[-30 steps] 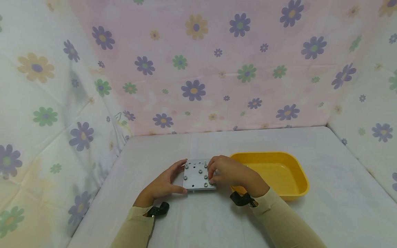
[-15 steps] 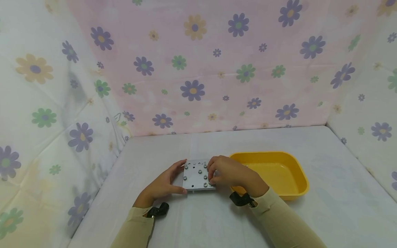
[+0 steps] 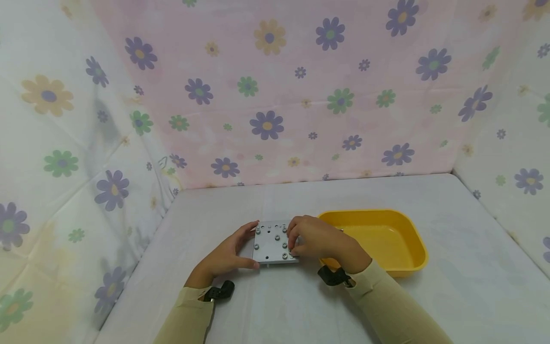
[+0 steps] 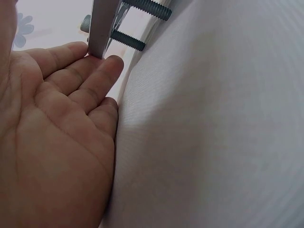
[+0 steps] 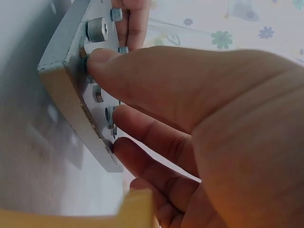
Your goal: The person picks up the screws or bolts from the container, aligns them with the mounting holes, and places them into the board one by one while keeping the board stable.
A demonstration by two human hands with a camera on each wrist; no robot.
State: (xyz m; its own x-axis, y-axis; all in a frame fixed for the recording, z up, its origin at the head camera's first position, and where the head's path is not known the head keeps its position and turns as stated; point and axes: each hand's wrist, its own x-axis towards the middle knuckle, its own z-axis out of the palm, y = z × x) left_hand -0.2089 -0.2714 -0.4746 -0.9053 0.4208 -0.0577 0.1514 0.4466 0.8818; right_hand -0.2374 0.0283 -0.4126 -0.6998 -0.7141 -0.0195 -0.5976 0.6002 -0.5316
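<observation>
A silver metal plate (image 3: 271, 248) with holes and several socket-head bolts lies on the table in the head view. My left hand (image 3: 227, 253) grips its left side, thumb at the near corner and fingers at the far one. In the left wrist view, threaded bolt shanks (image 4: 128, 40) stick out from the plate's underside. My right hand (image 3: 320, 239) is over the plate's right edge. There, in the right wrist view, the thumb (image 5: 107, 66) and a mostly hidden finger pinch a bolt (image 5: 88, 71). The other fingertips touch the plate beside a hex nut (image 5: 98, 93).
A yellow tray (image 3: 418, 239) stands right of the plate, close behind the right wrist. A small shiny piece (image 3: 342, 230) shows at its left end. White cloth (image 3: 275, 310) covers the table, and flowered fabric walls (image 3: 292, 157) rise at the back and both sides.
Both hands keep their places on the plate. The right thumb and fingertips shift only slightly at the bolt. Plate and tray stay where they were.
</observation>
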